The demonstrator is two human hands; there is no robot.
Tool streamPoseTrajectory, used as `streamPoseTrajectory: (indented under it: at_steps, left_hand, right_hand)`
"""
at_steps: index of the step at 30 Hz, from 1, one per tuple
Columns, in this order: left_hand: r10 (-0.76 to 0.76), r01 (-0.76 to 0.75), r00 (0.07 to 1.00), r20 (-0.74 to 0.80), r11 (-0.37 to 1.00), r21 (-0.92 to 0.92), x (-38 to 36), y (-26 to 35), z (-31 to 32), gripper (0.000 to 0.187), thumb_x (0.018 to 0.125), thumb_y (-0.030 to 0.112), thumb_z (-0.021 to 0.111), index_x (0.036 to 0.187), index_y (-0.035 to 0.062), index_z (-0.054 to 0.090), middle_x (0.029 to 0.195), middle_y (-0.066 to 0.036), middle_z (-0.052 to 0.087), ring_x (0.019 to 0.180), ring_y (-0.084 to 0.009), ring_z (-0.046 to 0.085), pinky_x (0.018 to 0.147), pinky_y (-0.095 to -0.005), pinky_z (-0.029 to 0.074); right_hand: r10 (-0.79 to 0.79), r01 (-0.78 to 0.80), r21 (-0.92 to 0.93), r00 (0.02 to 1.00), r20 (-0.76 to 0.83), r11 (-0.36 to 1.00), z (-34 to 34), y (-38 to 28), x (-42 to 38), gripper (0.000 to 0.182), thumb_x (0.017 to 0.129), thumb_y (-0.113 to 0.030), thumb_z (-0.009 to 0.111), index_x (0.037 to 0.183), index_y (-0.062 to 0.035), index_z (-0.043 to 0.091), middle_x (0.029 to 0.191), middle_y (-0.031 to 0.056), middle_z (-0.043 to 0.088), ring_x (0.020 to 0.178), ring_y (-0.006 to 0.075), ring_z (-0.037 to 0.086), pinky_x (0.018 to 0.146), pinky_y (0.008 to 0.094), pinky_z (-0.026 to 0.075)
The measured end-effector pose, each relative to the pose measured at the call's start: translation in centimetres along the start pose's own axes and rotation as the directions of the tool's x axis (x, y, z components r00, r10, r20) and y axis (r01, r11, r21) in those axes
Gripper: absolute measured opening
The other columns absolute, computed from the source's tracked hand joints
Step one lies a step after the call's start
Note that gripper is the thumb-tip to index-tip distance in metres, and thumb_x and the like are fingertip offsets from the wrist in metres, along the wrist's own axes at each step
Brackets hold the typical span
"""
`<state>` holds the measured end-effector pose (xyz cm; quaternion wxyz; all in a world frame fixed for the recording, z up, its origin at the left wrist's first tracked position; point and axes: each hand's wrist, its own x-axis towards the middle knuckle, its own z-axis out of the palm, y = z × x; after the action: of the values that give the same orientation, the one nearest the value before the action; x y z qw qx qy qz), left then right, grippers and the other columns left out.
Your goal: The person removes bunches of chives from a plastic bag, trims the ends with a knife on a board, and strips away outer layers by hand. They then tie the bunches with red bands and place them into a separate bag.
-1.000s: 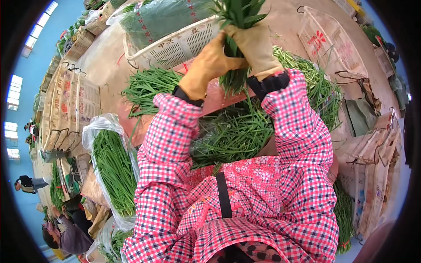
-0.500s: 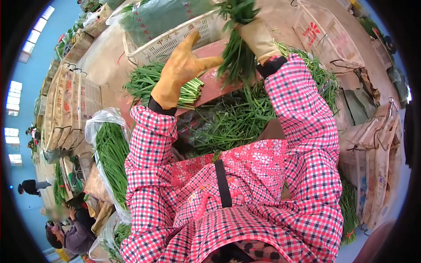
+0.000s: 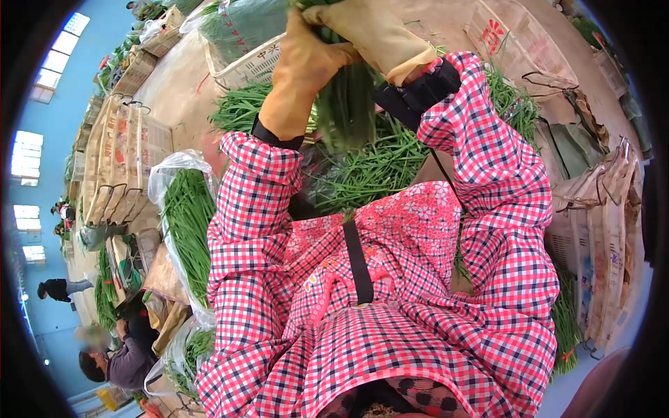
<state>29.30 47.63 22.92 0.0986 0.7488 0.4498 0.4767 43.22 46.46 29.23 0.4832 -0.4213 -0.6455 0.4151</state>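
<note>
A bunch of long green chives (image 3: pixel 346 104) hangs in front of me at the top of the head view, its lower part blurred. My left hand (image 3: pixel 301 73), in an orange-tan work glove, is closed around its left side with the thumb across it. From the right, my right hand (image 3: pixel 380 36), in a paler glove, grips the bunch near its upper part; the fingertips are partly hidden. Below lies a loose heap of chives (image 3: pixel 373 174). Just left of my left hand, a stack of chives (image 3: pixel 244 106) rests, partly covered by my glove.
A white plastic crate (image 3: pixel 261 61) with a large green bag (image 3: pixel 244 31) stands ahead. To my left sits a clear plastic bag (image 3: pixel 159 174) of chives. Stacked crates rise at left (image 3: pixel 122 160) and right (image 3: pixel 603 244). A co-worker (image 3: pixel 125 359) is at lower left.
My left hand has moved up and closed on the bunch, after being open beside it. The right hand has brought the bunch leftward and up.
</note>
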Motion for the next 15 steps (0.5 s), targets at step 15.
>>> streamPoseTrajectory:
  at_steps: [15]
  left_hand:
    - [-0.576,-0.082,0.769,-0.278,0.342,-0.936,-5.9,-3.3,-11.7,0.026,0.088,0.028,0.073,0.096,0.0077,0.059,0.081,-0.004,0.06,0.079,-0.0195,0.06,0.084,-0.0369,0.052]
  right_hand:
    - [0.157,-0.156,-0.023,0.987,0.045,0.988,-2.6,13.3,-15.4,0.075,0.083,-0.038,0.078,0.141,-0.003,0.048,0.133,0.0175,0.058,0.119,0.0257,0.057,0.097,0.0358,0.048]
